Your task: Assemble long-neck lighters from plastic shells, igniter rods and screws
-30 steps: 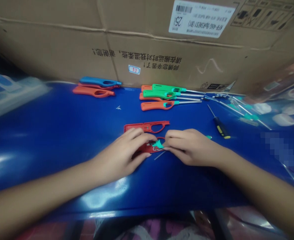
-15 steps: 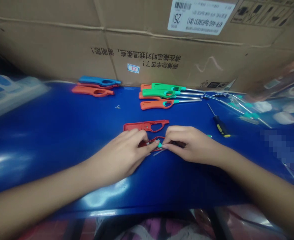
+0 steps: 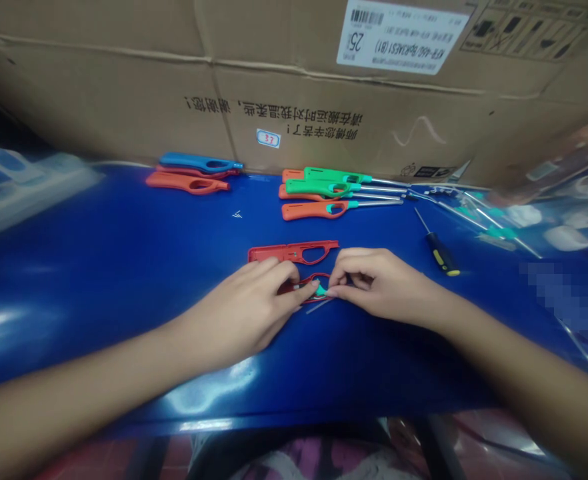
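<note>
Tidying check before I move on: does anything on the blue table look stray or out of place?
A tiny pale bit lies alone on the blue table, apart from the lighters; a thin rod lies loose by the right hand.

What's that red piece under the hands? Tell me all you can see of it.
The red shell looks like moulded plastic, one open half of a lighter handle with a finger loop. It lies flat on the blue table, mostly hidden under the left hand holding it down. A teal part sits in it, pinched by the right hand.
</note>
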Motion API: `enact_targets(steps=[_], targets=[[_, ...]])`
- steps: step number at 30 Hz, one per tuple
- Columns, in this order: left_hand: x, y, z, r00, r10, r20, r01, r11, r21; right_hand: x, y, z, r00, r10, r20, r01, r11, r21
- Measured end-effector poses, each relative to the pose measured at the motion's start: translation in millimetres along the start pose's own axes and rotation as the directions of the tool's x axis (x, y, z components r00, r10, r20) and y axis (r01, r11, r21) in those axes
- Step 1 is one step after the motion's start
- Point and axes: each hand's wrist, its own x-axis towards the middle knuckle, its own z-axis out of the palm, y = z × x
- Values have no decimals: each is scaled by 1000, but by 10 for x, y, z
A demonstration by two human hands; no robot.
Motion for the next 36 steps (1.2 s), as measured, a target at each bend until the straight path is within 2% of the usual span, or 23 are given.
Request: enact_targets(steps=[12, 18, 26, 30, 36], targets=[[-14, -43, 17, 1000, -11, -9, 10, 995, -99, 0, -2, -14, 1000, 28, -11, -29, 998, -49], [-2, -55, 24, 1000, -27, 1, 27, 991, -133, -26, -5, -71, 999, 35, 33, -34, 999, -15], [2, -50, 33, 1000, -10, 1, 10, 998, -66, -66, -22, -164, 994, 45, 96, -52, 996, 78], [-4, -37, 43, 1000, 16, 19, -16, 1000, 19, -65, -1, -118, 997, 23, 78, -27, 998, 57], [-8, -25, 50, 1000, 25, 6, -25, 999, 25, -54, 2, -105, 997, -10, 78, 9, 1000, 9]])
